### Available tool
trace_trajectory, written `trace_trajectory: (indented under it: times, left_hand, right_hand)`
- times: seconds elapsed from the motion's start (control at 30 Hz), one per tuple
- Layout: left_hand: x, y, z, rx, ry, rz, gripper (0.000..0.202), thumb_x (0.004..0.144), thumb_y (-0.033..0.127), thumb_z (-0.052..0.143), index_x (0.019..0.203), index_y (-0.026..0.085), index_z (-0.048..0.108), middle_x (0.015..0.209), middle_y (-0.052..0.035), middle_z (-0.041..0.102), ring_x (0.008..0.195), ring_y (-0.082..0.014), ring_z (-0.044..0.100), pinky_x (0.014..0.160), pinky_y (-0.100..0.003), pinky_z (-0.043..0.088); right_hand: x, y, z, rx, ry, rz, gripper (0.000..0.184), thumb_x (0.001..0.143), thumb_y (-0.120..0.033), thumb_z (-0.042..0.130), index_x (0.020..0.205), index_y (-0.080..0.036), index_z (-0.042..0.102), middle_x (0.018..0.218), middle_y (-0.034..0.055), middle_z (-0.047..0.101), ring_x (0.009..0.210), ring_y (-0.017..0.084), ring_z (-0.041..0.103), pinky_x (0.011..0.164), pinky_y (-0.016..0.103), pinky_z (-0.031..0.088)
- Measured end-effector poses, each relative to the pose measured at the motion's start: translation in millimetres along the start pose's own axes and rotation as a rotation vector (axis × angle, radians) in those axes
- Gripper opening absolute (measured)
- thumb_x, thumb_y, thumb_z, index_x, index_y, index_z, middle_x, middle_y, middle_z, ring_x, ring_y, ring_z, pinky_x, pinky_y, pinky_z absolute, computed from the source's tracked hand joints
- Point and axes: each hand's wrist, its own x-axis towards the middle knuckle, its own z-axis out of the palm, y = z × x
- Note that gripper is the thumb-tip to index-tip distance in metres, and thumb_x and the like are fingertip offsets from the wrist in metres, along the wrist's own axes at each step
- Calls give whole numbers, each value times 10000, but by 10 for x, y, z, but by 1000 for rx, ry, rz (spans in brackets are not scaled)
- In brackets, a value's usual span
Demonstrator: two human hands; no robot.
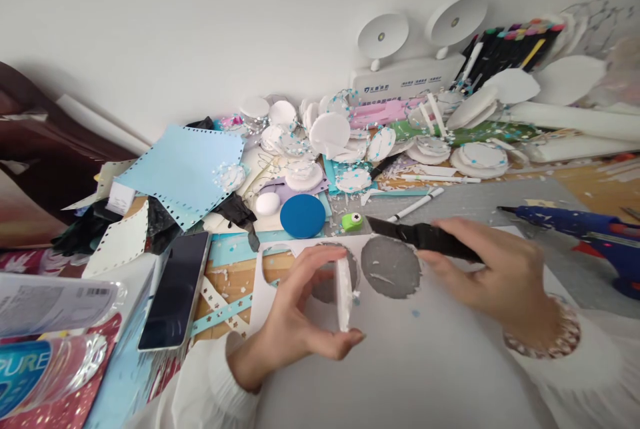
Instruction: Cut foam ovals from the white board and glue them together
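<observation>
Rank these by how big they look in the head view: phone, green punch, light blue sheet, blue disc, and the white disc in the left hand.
Largest to smallest:
1. light blue sheet
2. phone
3. blue disc
4. green punch
Unsure: white disc; the left hand holds it edge-on, seemingly nearer the camera.

I face a plain white wall (200, 22), softly lit, across the top of the frame. At upper right, a white two-headed lamp (410, 74) stands before it. The desk (595, 190) shows brown wood at right; a dark brown curved shape (30, 99), unclear to me, is at far left.
</observation>
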Motion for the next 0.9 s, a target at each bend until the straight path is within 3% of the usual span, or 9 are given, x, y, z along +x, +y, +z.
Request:
trace_trajectory:
  times: [0.13, 0.37, 0.5, 0.67, 0.8, 0.9]
  left_hand:
    - [15, -32, 6, -112, -4, 3, 780, 613, 164, 836, 1309, 291, 508, 1353, -94, 472, 1274, -327, 446, 1066, -451, 386]
    - [19, 14, 27, -193, -159, -3, 838, 662, 106, 787, 1393, 286, 422, 1496, -98, 395, 1400, -330, 326, 1160, -477, 240]
    - [10, 90, 12, -331, -158, -135, 694, 741, 175, 717, 1374, 265, 448, 1497, -118, 405, 1371, -355, 376, 1121, -496, 302]
    - [50, 169, -38, -792, -100, -343, 663, 745, 233, 603, 1382, 196, 424, 1413, -166, 510, 1297, -394, 467, 1071, -576, 329]
    - [94, 184, -56, -895, -119, -386, 630, 707, 189, 582, 1328, 191, 479, 1320, -166, 597, 1190, -345, 581, 1015, -502, 403]
    - [108, 179, -61, -884, -171, -415, 653, 667, 166, 593, 1312, 204, 499, 1222, -149, 662, 1107, -322, 637, 912, -435, 476]
  right_hand:
    - [-10, -128, -31, 146, -68, -118, 251, 883, -428, 583, 947, -186, 575, 715, 59, 691, 621, 208, 662, 576, 304, 484]
    - [-20, -381, -17, 195, -122, -215, 288, 953, -430, 455, 923, -158, 548, 618, 48, 619, 507, 178, 590, 461, 298, 394]
    - [-20, -357, -16, 199, -125, -186, 281, 947, -425, 463, 922, -158, 546, 645, 64, 639, 532, 185, 605, 471, 302, 400]
    - [-32, -371, -28, 212, -110, -149, 295, 893, -450, 509, 917, -160, 559, 684, 81, 663, 584, 202, 632, 513, 316, 437]
    - [-56, -393, -46, 223, -128, -161, 314, 851, -412, 536, 1005, -143, 583, 707, 72, 685, 582, 198, 633, 530, 331, 441]
    - [-72, -387, -58, 258, -179, -197, 301, 887, -295, 534, 1144, -144, 577, 782, 53, 727, 612, 173, 651, 563, 323, 448]
